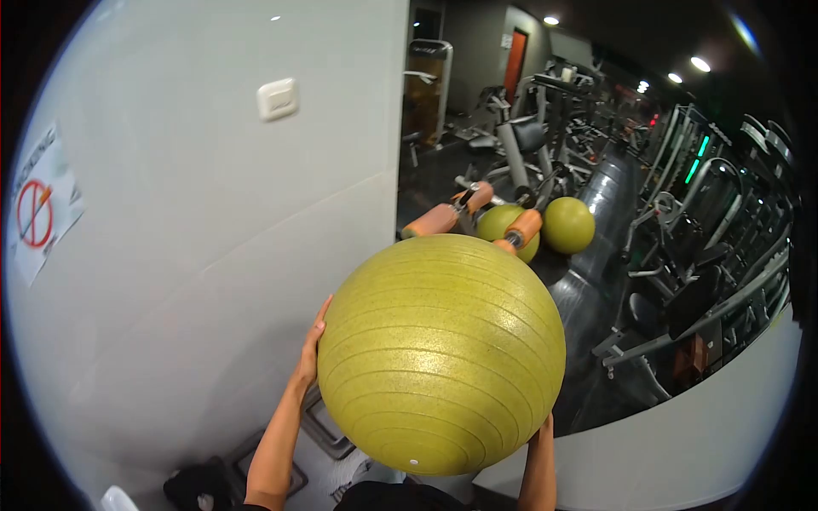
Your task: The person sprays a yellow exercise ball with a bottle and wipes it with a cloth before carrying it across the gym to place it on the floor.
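One no-smoking sign (41,204) is on the pale wall (196,196) at the left, with a white wall switch (278,100) higher up and to its right. A dark bundle (198,484) lies low on the near left. The left hand (313,341) presses against the left side of a large yellow-green exercise ball (443,358), its grip open and extended along the curve rather than closed. The ridged ball fills the near middle, held up in front of the person's body between both hands. Beyond its upper edge are orange foam rollers (434,220) and two more balls, a partly covered ball (507,223) and, to its right, a fully visible ball (568,225). The right hand (545,424) is at the ball's lower right side, mostly hidden behind it, so its finger spread cannot be told. Gym machines (724,255) stand on the far right, near green light strips (697,159).
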A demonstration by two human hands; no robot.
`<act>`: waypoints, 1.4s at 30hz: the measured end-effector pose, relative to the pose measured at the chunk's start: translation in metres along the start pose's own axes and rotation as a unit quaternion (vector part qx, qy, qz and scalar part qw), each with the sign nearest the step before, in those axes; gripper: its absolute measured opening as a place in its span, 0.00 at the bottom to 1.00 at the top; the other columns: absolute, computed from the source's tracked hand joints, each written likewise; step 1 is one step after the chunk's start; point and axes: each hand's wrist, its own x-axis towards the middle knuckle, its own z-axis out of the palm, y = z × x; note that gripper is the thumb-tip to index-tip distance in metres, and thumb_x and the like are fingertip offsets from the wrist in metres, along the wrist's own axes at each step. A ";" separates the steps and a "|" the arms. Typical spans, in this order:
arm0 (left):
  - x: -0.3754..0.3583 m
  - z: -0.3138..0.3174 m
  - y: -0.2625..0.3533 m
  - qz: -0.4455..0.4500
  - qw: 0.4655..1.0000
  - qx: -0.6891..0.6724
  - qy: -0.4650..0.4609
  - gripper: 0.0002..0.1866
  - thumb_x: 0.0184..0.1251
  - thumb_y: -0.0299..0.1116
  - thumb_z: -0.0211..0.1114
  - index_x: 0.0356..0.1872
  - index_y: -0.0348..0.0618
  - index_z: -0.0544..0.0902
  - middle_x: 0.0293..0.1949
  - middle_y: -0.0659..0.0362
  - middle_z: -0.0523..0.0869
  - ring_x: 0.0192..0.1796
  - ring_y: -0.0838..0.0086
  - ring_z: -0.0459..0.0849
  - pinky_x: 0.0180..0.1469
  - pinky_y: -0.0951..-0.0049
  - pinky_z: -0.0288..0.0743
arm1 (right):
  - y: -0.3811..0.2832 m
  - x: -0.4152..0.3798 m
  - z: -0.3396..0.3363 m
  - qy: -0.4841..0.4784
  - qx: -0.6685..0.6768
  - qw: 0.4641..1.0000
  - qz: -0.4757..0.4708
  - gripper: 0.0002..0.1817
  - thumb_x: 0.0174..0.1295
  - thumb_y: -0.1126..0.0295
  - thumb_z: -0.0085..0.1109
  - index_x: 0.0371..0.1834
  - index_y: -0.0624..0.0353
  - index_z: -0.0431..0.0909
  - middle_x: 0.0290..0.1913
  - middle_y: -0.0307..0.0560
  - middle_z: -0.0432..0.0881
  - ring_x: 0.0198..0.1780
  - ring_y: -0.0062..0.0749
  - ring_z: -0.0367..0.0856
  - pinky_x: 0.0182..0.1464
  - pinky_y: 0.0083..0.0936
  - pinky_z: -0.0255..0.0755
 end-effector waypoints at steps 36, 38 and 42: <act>-0.537 -0.483 -0.179 -0.271 0.895 -0.101 0.340 0.44 0.73 0.69 0.48 0.82 0.54 0.56 0.82 0.56 0.56 0.82 0.60 0.53 0.80 0.58 0.49 | 0.478 -0.276 0.286 -0.037 -0.263 0.874 0.407 0.42 0.75 0.36 0.38 0.79 0.59 0.60 0.78 0.54 0.63 0.75 0.45 0.65 0.73 0.39 0.64; -0.550 -0.498 -0.203 -0.283 0.886 -0.115 0.348 0.44 0.73 0.69 0.48 0.82 0.53 0.56 0.82 0.56 0.57 0.82 0.61 0.54 0.80 0.58 0.48 | 0.495 -0.284 0.303 -0.050 -0.294 0.873 0.386 0.43 0.75 0.36 0.38 0.81 0.59 0.57 0.80 0.54 0.59 0.79 0.44 0.58 0.78 0.38 0.55; -0.562 -0.528 -0.252 -0.310 0.865 -0.106 0.380 0.45 0.74 0.67 0.49 0.82 0.51 0.54 0.82 0.56 0.55 0.82 0.62 0.53 0.81 0.59 0.46 | 0.546 -0.288 0.330 -0.153 -0.346 0.866 0.327 0.45 0.75 0.37 0.41 0.83 0.58 0.50 0.83 0.55 0.50 0.83 0.44 0.48 0.82 0.37 0.43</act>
